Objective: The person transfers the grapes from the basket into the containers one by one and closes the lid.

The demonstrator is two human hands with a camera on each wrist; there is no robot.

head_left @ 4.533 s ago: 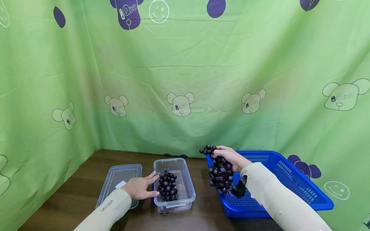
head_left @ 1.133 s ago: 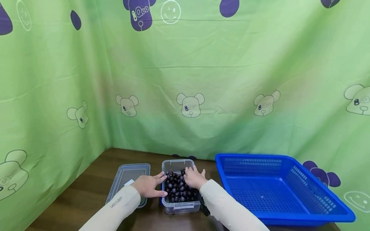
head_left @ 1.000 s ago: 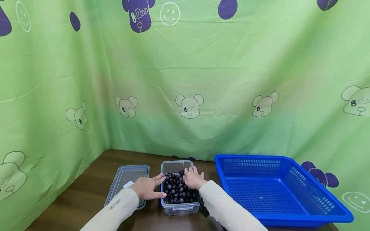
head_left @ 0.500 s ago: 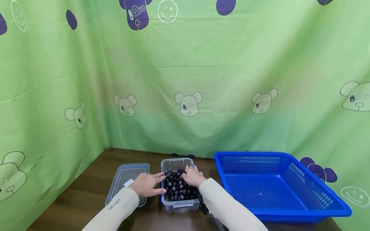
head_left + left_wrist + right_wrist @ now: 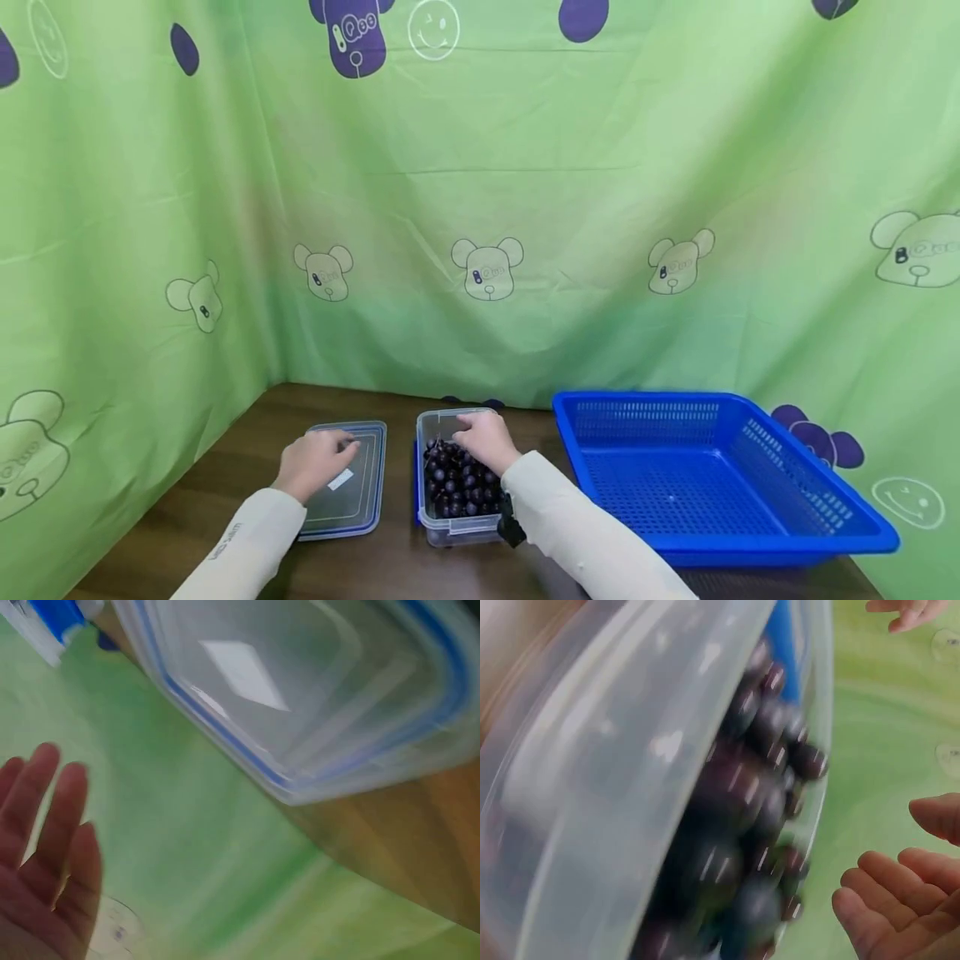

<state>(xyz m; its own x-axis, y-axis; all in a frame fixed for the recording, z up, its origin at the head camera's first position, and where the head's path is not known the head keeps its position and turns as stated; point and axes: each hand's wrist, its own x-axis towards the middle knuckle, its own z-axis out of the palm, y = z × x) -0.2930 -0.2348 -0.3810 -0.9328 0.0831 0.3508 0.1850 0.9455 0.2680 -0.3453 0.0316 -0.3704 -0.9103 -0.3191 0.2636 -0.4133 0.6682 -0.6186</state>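
A clear plastic container (image 5: pixel 433 521) full of dark purple grapes (image 5: pixel 457 483) stands on the brown table. My right hand (image 5: pixel 472 429) hovers over its far end with relaxed fingers (image 5: pixel 889 904) and holds nothing. The grapes (image 5: pixel 735 825) fill the right wrist view through the container wall. A flat clear lid (image 5: pixel 352 492) with a blue seal and a white label lies left of the container. My left hand (image 5: pixel 330 450) is over the lid's far left part. In the left wrist view its straight fingers (image 5: pixel 45 840) are apart from the lid (image 5: pixel 300 697).
A large blue perforated basket (image 5: pixel 712 475) sits right of the container with nothing in it. Green printed cloth walls in the table at the back and left. The table's front edge is near my forearms.
The grape bunch my right hand held over the basket now lies in the container. My left hand has left the container's side and moved left over the lid. My right hand shifted toward the container's far end.
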